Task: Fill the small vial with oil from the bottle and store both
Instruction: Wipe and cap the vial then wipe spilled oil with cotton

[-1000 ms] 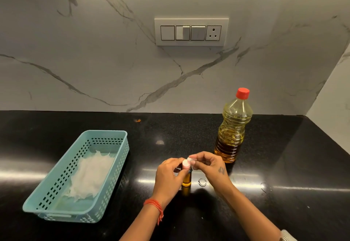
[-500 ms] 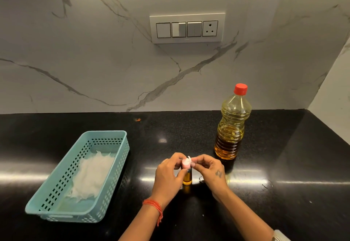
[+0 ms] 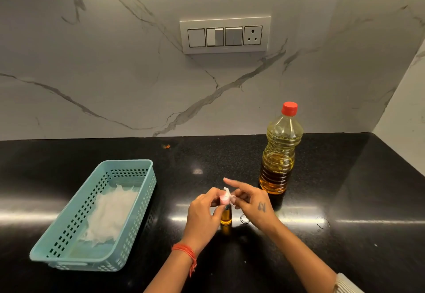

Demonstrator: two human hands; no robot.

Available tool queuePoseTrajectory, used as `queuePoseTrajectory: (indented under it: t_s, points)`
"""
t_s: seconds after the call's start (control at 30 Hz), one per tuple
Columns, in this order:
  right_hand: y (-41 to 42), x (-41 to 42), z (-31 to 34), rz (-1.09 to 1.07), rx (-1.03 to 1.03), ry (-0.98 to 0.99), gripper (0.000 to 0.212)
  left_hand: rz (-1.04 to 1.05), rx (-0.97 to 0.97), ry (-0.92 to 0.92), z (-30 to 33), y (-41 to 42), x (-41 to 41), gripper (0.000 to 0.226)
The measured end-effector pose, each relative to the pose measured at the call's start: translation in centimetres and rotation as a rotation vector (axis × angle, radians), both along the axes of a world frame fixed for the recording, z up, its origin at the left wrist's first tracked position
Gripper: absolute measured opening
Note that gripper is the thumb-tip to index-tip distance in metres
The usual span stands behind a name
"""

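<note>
Amber oil fills the vial (image 3: 226, 217), which stands upright on the counter (image 3: 345, 189) in front of the bottle (image 3: 278, 152). The left hand (image 3: 204, 214) pinches its neck under the pink cap (image 3: 224, 199); the right hand (image 3: 249, 200) pinches a white tab at the cap, index finger straight. Being small, light and probably slippery with oil, the vial is best held low on the body. The basket (image 3: 69, 230) waits at the left.

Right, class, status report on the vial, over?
Both hands on the vial: left hand grips it, right hand pinches its pink cap. Oil bottle capped. Nothing blocking.
</note>
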State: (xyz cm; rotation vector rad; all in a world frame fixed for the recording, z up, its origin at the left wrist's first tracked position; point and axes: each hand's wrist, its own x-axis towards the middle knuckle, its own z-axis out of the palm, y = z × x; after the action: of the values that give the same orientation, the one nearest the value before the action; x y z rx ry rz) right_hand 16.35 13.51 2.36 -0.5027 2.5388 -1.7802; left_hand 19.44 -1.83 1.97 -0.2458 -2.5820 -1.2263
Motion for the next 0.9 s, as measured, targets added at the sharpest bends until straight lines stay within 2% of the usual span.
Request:
queuePoseTrajectory:
  t_s: [0.1, 0.23, 0.4, 0.57, 0.73, 0.9]
  points:
    - [0.1, -0.5, 0.1, -0.015, -0.006, -0.032, 0.027, -0.016, -0.002, 0.005, 0.2, 0.0, 0.1, 0.022]
    - [0.3, 0.6, -0.6, -0.097, -0.154, -0.092, 0.016, -0.016, 0.025, 0.055, 0.6, 0.2, 0.2, 0.022]
    - [0.0, 0.8, -0.8, -0.167, -0.226, -0.176, 0.021, -0.006, 0.018, 0.037, 0.4, 0.1, 0.1, 0.024]
    - [-0.6, 0.1, 0.4, -0.129, -0.313, -0.233, 0.009, -0.015, 0.029, 0.022, 0.6, 0.2, 0.2, 0.026]
    - [0.0, 1.0, -0.4, -0.077, -0.389, -0.224, 0.013, -0.007, 0.019, 0.015, 0.4, 0.2, 0.2, 0.026]
    - [0.2, 0.9, -1.0, -0.106, -0.373, -0.237, 0.019, 0.01, 0.0, 0.026, 0.4, 0.3, 0.3, 0.028]
